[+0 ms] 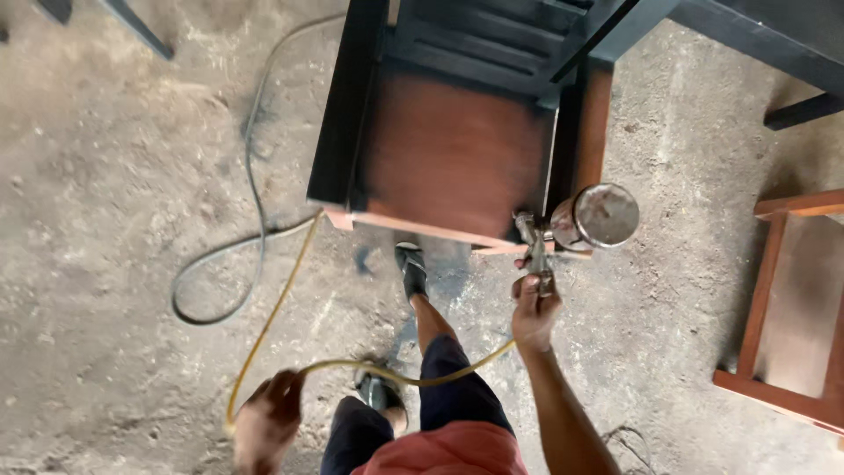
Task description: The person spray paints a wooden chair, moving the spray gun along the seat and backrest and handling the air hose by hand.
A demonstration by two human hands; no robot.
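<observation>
Above reddish chair [453,158]: paint-stained metal spray gun [576,224]

We see a dusty concrete floor [105,176], a grey hose [251,176] looped on it, a yellow hose [272,312], a part-painted wooden chair [453,149] standing there

The chair [453,132] stands on the ground [105,176] at twelve o'clock, straight ahead of the person's feet. The spray gun [576,224] sits at the chair's front corner toward one o'clock — gripped from below by the right hand [534,308]. The left hand [268,418], down at seven o'clock, grips the thin hose [281,303], which runs across behind the forward leg to the gun. A thicker hose [251,158] loops at ten o'clock. A second chair [791,308] stands at three o'clock — well apart.
</observation>
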